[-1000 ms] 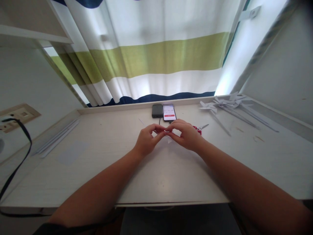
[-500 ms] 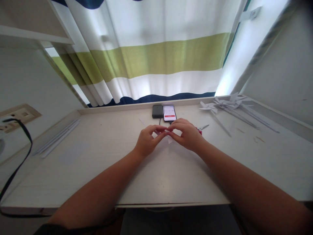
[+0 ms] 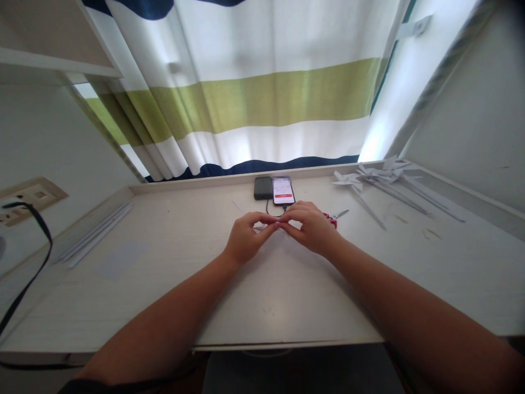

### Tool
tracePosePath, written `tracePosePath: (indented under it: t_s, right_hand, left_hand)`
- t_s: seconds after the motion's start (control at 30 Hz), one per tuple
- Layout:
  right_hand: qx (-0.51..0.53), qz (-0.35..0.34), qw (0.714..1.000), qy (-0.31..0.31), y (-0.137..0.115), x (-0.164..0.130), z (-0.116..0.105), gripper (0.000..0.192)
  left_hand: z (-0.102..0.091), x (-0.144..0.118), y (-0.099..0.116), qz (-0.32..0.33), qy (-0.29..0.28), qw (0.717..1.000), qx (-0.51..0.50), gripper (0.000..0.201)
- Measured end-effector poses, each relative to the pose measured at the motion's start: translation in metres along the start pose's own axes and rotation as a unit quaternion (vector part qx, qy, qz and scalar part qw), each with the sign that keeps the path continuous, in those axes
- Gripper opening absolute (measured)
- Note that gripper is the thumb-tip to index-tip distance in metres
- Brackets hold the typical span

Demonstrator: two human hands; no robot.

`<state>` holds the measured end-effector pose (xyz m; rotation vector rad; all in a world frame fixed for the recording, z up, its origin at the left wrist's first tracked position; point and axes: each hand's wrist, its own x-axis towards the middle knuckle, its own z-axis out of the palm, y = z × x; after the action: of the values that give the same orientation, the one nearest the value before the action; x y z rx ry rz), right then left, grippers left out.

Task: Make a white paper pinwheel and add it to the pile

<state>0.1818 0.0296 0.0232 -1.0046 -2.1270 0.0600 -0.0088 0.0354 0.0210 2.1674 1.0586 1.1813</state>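
Note:
My left hand (image 3: 248, 235) and my right hand (image 3: 309, 225) meet fingertip to fingertip above the middle of the desk. Both are closed in a pinch on a small piece of white paper (image 3: 283, 233), mostly hidden by the fingers. Just beyond my right hand lie scissors (image 3: 331, 219) with red handles, blades pointing right. A phone (image 3: 283, 190) with a lit screen rests behind the hands. Against its left side is a dark power bank (image 3: 263, 188), with a black cable (image 3: 268, 208) running toward the fingers.
Paper pinwheels (image 3: 383, 171) on white sticks lie at the back right, near some thin scraps (image 3: 432, 234). Rolled paper sticks (image 3: 96, 235) and a pale paper sheet (image 3: 123, 260) are on the left. A black strap (image 3: 45, 241) hangs by the wall socket (image 3: 35, 200).
The fingertips have shifted slightly and less of the white paper shows beneath them. More of the red scissor handles is visible. The camera view has moved a little.

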Motion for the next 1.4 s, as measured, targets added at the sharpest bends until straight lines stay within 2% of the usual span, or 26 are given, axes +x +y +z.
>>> tracePosePath:
  t_s: [0.43, 0.7, 1.17, 1.4]
  right_hand:
    - [-0.007, 0.004, 1.000, -0.013, -0.0023, -0.0008, -0.0002, 0.007]
    - [0.023, 0.020, 0.999, -0.012, -0.0044, -0.0015, 0.0020, 0.004]
    - [0.048, 0.054, 0.997, -0.035, -0.0047, -0.0028, 0.0018, 0.007]
    - [0.040, 0.054, 0.997, -0.022, -0.0051, -0.0017, 0.0000, 0.012]
  left_hand:
    - [0.0011, -0.0010, 0.0000, 0.030, -0.001, 0.998, 0.050, 0.013]
    - [0.0007, -0.0012, 0.0011, 0.037, -0.010, 0.997, 0.061, 0.011]
    - [0.0010, -0.0010, -0.0012, 0.013, -0.014, 0.999, 0.030, 0.014]
    - [0.0011, -0.0014, -0.0013, -0.011, -0.018, 1.000, 0.022, 0.015]
